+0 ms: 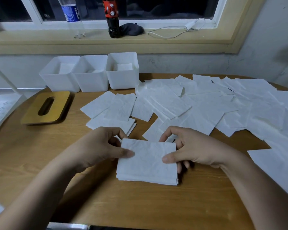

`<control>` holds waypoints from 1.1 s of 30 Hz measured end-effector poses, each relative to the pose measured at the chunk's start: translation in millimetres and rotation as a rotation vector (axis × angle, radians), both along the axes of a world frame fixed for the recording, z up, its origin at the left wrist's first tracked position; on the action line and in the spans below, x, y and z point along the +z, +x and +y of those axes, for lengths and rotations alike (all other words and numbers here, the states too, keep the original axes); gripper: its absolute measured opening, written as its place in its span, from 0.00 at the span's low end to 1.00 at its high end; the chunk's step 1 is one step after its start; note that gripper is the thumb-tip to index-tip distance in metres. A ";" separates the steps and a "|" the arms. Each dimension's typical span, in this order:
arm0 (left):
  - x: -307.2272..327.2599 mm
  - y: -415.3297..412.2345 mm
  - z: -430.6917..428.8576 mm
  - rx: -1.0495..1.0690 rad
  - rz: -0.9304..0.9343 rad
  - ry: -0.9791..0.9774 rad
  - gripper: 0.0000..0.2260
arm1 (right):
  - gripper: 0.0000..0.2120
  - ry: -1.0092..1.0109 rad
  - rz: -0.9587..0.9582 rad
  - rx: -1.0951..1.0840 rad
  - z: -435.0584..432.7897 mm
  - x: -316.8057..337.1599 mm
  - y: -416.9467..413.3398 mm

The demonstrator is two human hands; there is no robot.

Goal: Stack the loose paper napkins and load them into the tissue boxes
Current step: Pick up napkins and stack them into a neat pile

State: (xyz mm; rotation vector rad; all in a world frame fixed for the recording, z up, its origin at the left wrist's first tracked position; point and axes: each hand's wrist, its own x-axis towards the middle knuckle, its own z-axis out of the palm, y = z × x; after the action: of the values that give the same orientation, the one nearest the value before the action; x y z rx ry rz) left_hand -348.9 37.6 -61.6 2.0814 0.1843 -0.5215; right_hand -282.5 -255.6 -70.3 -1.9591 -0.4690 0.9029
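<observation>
The square stack of white paper napkins [147,161] is over the near middle of the round wooden table [106,205]; I cannot tell whether it rests there or is just lifted. The left hand [100,146] pinches its left edge and the right hand [189,146] its right edge, thumbs on top and fingers curled beneath. It looks feather-light, soft and floppy, and the sheets could slide or fan out, so a grip through the whole thickness at opposite edges suits it. Three white square plastic tissue boxes [90,80] stand in a row at the far edge, with napkins inside. Scattered loose white napkins [206,103] lie between, and a flat wooden lid with an oval slot [46,107] lies to the left — nothing tall seems to bar the way.
</observation>
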 end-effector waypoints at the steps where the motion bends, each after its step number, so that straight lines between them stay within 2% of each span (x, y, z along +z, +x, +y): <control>1: -1.4 -0.1 -0.2 -0.005 0.000 0.016 0.15 | 0.20 -0.019 0.003 0.007 0.5 1.2 -1.3; 8: -8.6 0.6 -3.7 -0.053 -0.024 0.173 0.16 | 0.23 -0.155 -0.068 0.069 3.2 0.6 -5.0; 13: -8.6 2.9 -1.0 -0.058 -0.074 0.304 0.17 | 0.26 -0.230 -0.208 0.086 -2.9 -0.4 -0.8; 18: -7.2 15.5 14.5 0.004 -0.350 0.470 0.12 | 0.17 -0.142 -0.338 -0.047 -8.9 -1.7 8.8; 21: -11.7 23.0 20.8 -0.098 -0.488 0.622 0.13 | 0.12 -0.066 -0.446 -0.117 -7.5 -7.6 8.8; 26: -20.2 29.2 22.2 -0.233 -0.550 0.711 0.11 | 0.07 0.022 -0.483 -0.146 -3.6 -14.0 7.3; 33: -24.5 32.6 20.5 -0.220 -0.617 0.825 0.08 | 0.05 0.080 -0.504 -0.165 1.2 -20.0 5.3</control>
State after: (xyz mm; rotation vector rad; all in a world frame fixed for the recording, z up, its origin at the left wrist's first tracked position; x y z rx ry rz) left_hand -316.2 58.1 -86.1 2.9796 -0.2402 0.1389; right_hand -277.2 -254.4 -90.3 -2.1101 -0.6054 0.2740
